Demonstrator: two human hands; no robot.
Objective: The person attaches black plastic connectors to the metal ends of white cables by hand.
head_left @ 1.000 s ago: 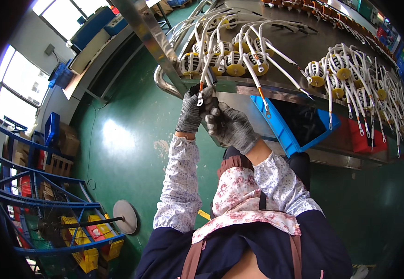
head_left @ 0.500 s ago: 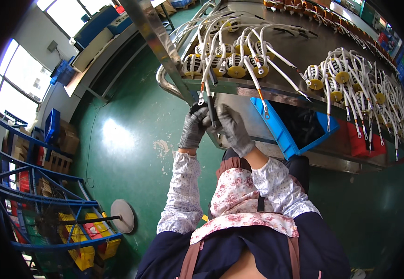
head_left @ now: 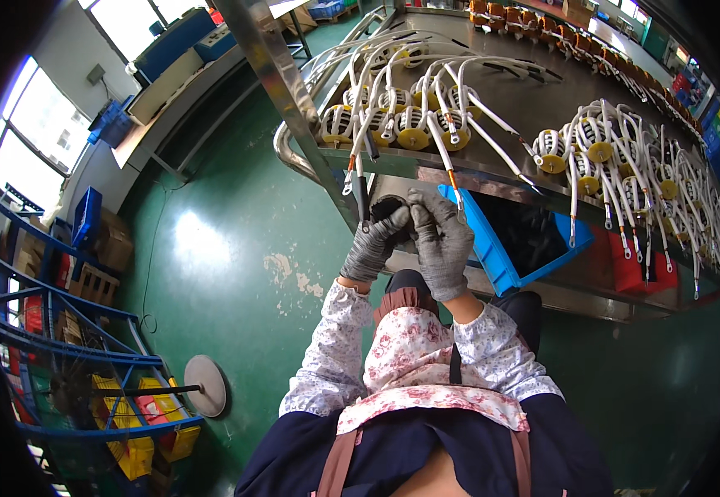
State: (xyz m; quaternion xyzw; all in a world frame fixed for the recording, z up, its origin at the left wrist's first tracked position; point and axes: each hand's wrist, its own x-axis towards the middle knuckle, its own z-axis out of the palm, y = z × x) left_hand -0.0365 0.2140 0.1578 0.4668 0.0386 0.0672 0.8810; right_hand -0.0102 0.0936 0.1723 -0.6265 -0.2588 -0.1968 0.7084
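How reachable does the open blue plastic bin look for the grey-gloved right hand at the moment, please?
Probably yes: the grey-gloved right hand appears just left of the open blue plastic bin, with nothing visible between them.

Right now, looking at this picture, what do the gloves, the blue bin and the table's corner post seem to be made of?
Gloves: apparently knitted fabric, grey and matte; fine ridges show across them.
Blue bin: probably moulded plastic, smooth; its colour is even along the rim.
Corner post: bare metal, perhaps steel, fairly polished; reflections streak it, but the exact metal can't be told.
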